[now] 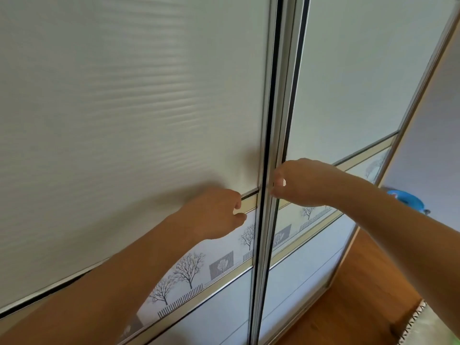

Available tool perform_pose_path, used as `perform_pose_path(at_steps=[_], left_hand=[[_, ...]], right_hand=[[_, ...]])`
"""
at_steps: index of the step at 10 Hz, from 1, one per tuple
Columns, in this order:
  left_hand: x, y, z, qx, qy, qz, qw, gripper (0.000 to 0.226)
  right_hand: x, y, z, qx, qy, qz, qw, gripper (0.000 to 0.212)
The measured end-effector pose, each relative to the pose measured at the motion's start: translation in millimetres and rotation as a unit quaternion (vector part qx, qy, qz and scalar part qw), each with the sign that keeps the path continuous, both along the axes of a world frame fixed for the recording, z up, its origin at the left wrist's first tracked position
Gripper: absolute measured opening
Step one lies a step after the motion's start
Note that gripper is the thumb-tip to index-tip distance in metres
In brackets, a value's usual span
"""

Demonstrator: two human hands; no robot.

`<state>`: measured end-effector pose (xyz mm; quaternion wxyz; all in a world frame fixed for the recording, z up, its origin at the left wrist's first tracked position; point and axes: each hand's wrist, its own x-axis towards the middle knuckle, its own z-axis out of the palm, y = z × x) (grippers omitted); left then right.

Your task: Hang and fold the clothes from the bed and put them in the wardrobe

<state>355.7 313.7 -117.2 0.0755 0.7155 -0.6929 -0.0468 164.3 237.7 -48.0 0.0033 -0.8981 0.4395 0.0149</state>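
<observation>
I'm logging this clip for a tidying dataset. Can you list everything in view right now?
left door: one, white, fills the left and centre
right door: one, white, right of centre
rails: silver, upright where the doors meet
tree band: grey trees on white, across both doors at hand height
floor: brown wood, lower right
blue thing: one, right edge, too cut off to identify
rug: one, pale with a patterned edge, bottom right corner
wall: pale, right of the doors
left hand: fingers curled against the left door
right hand: grips the right door's edge
</observation>
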Motion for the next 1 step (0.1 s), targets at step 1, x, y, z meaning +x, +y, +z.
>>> perform_pose_path(at_steps=[1], left_hand=[[-1.2, -1.2, -9.8, 0.018, 0.01, -0.001, 1.0, 0.031]], right_hand=[[-17.1, -5.2, -18.0, 0.013, 0.029, -0.025, 0.999, 0.029]])
